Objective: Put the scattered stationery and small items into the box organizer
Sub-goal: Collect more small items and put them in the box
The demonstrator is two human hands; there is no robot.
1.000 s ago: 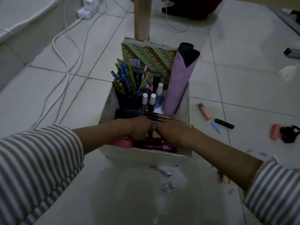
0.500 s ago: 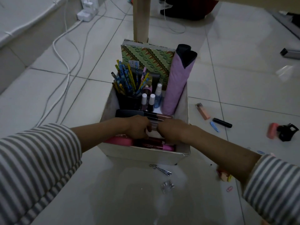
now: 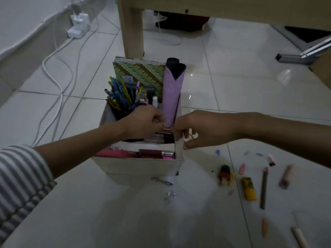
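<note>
1. Left hand [image 3: 143, 122], frame centre: fingers curled inside the box organizer [image 3: 139, 164], pinching a small tube [image 3: 167, 130] beside the purple roll [image 3: 172, 97].
2. Right hand [image 3: 200, 129]: fingers and thumb clamped on the organizer's right wall.
3. Lower right: scattered pencil [image 3: 263, 188], yellow item [image 3: 249, 188] on open floor tile [image 3: 125, 221].
</note>
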